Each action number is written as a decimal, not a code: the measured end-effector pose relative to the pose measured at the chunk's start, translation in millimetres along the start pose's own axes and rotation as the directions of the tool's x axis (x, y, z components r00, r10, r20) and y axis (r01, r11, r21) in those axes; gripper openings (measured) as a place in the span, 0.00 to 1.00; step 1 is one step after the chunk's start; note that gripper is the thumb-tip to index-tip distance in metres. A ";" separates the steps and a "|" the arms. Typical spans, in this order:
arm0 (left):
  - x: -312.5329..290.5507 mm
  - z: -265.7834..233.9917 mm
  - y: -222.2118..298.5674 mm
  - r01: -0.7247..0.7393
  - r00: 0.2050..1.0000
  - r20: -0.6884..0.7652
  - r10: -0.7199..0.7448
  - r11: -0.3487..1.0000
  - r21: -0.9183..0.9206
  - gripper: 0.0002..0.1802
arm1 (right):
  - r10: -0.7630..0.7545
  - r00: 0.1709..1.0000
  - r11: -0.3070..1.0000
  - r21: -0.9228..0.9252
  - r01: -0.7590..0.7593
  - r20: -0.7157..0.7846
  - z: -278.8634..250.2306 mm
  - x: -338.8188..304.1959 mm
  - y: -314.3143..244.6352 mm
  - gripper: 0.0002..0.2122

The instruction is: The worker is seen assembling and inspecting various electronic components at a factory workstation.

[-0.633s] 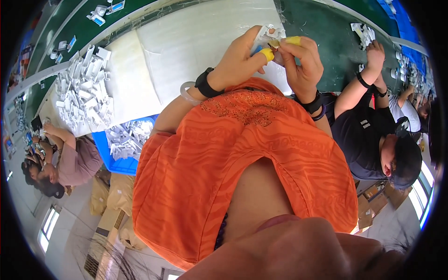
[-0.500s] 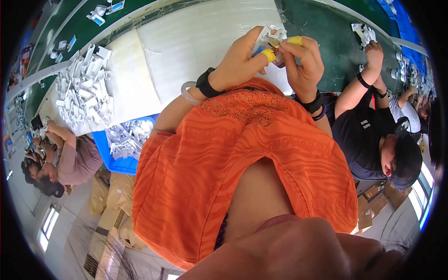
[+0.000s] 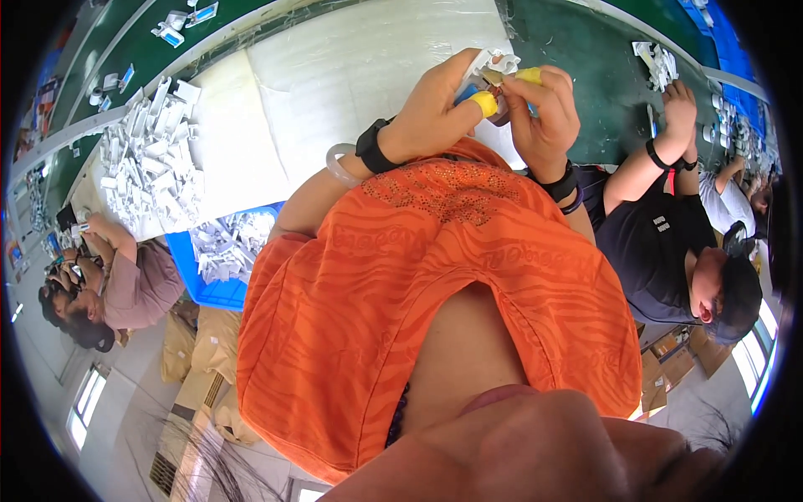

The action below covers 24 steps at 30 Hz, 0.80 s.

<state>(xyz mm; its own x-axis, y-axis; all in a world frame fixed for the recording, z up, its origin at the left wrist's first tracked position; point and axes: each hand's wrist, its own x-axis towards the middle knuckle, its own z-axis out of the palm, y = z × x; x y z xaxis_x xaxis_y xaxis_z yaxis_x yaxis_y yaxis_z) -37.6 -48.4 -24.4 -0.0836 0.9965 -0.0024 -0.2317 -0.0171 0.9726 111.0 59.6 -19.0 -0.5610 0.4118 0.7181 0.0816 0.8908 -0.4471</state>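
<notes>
Over the far edge of the work surface, my left hand (image 3: 439, 109) is closed around a small white plastic housing (image 3: 502, 61) with a blue part (image 3: 468, 92) beside the thumb. Yellow tape or a finger cot (image 3: 483, 104) wraps that thumb. My right hand (image 3: 548, 117) meets it from the right, its fingers pinched at a small brownish flat piece (image 3: 493, 78) against the housing. A yellow wrap (image 3: 529, 75) covers one right finger. The fingers partly hide the housing's lower side, and the small piece's kind does not show.
A heap of white plastic parts (image 3: 155, 159) lies on the pale sheet (image 3: 318, 75) to the left. Below it stands a blue bin (image 3: 209, 293) of similar parts. On the right, a co-worker (image 3: 652, 226) reaches toward white parts (image 3: 657, 63) on the green surface (image 3: 577, 58).
Both my hands stay together at the housing, with only slight shifts of the fingers. The co-worker's hand on the right has moved a little down and right, away from the white parts.
</notes>
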 end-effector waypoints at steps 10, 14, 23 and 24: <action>0.9 3.7 -6.3 -0.062 0.997 -0.037 0.063 0.998 0.009 0.25 | 0.013 1.000 1.000 -0.004 -0.013 0.026 -1.1 1.3 -3.4 0.13; -0.7 5.4 -3.7 -0.054 0.997 -0.052 0.056 0.998 0.026 0.24 | 0.001 1.000 1.000 -0.014 -0.001 0.021 0.1 -0.1 -3.3 0.13; -4.4 8.9 -3.6 -0.114 0.990 -0.081 0.118 0.992 0.056 0.18 | -0.068 0.998 0.997 -0.025 0.068 -0.014 -1.5 0.5 -10.2 0.13; -4.5 8.9 -4.4 -0.155 0.981 -0.107 0.163 0.984 0.083 0.14 | -0.087 0.996 0.996 -0.023 0.086 -0.015 -0.9 0.3 -9.5 0.13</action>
<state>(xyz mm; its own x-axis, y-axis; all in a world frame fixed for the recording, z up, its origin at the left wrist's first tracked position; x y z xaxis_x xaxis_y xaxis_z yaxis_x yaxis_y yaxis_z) -27.6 -52.0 -26.6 -0.2234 0.9658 0.1315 -0.1350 -0.1643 0.9771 110.8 51.4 -14.0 -0.5534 0.3360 0.7621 0.0519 0.9271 -0.3711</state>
